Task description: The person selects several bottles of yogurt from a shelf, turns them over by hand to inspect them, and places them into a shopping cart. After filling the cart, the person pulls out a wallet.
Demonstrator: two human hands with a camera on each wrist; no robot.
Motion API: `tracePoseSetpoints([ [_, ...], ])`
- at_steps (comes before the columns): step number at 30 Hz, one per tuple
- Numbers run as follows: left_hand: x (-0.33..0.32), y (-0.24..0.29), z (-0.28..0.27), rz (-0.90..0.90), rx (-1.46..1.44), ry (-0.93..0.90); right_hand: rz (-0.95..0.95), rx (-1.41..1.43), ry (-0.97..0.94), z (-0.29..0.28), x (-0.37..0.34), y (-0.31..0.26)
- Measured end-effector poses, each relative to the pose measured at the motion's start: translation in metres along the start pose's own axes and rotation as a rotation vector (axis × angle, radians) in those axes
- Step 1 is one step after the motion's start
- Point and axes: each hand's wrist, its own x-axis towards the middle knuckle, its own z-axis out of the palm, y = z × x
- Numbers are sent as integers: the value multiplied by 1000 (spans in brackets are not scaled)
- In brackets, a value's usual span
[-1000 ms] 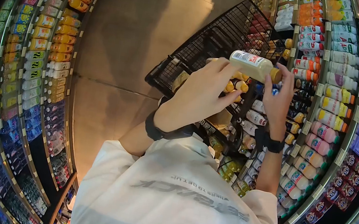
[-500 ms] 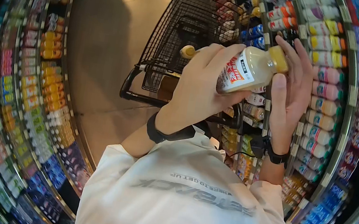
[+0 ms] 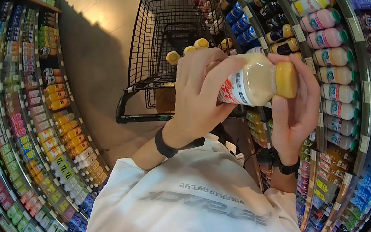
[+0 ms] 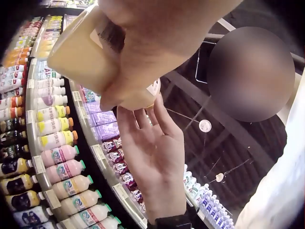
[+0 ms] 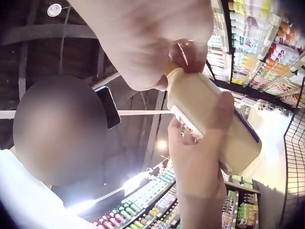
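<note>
A plastic bottle [image 3: 258,79] of cream-coloured drink lies tilted between both hands, its white label printed with red characters. My left hand [image 3: 200,86] grips the bottle's body from the left and covers part of the label. At the other end, my right hand [image 3: 295,119] holds the yellow cap [image 3: 287,79] between thumb and fingers. The cap sits on the bottle's neck. In the right wrist view the bottle [image 5: 243,148] shows its pale base, with the left hand [image 5: 198,157] wrapped about its middle. Seen from the left wrist, the right hand [image 4: 155,152] reaches up to the cap end.
A black wire shopping cart [image 3: 143,119] stands ahead, with several yellow-capped bottles [image 3: 173,57] showing near its side. Drink shelves line both sides of the aisle. Pink bottles [image 3: 326,39] stand close to the right hand. Tiled floor [image 3: 94,82] runs along the left.
The bottle has come closer to the head camera and its cap has turned toward the right. The right fingers have closed round the cap. The view has swung, shifting the cart and shelves.
</note>
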Motion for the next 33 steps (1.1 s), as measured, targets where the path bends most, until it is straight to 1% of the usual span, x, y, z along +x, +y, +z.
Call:
tracePoseSetpoints([
  [1,-1,1,4,29,-25,29,-25,0,-4,-4,-4,-1],
  [3,4,6,2,29,-75,-38,-78,-1,-12,-12,-9,-3],
  [4,6,10,1,27,-99,-73,-63,10,34,-14,-9,-3],
  [6,9,24,5,-288,-540,-192,-29,36,123,-18,-9,-2],
  [7,10,30,7,-450,-756,-245,41,87,86,-20,-11,-2],
  [9,14,33,7,-395,-761,-327,175,188,5,-28,-13,-3],
  [11,15,32,12,-311,-744,-389,254,256,44,-26,-17,-12],
  [14,16,47,13,-520,-904,-375,286,289,67,-27,-19,-14],
  [17,14,49,20,-524,-918,-344,280,276,82,-34,-20,-13],
  [20,17,43,23,-180,-607,-398,198,134,149,-32,-13,-16],
  [21,16,41,24,-195,-563,-428,159,66,182,-30,-12,-18],
  [23,12,36,27,-228,-476,-487,141,-58,169,-31,-6,-16],
  [24,11,36,28,-290,-583,-481,129,-119,161,-32,-3,-15],
  [27,13,41,30,-477,-883,-482,151,-51,147,-41,-3,-10],
  [29,19,49,21,-620,-1048,-500,270,141,136,-42,-3,-14],
  [30,19,51,21,-634,-1072,-473,329,238,129,-42,-4,-17],
  [31,19,53,23,-648,-1096,-447,342,256,124,-41,-6,-18],
  [32,20,54,25,-660,-1120,-420,303,178,124,-39,-7,-19],
  [33,18,51,28,-580,-1062,-442,265,101,123,-36,-7,-20],
])
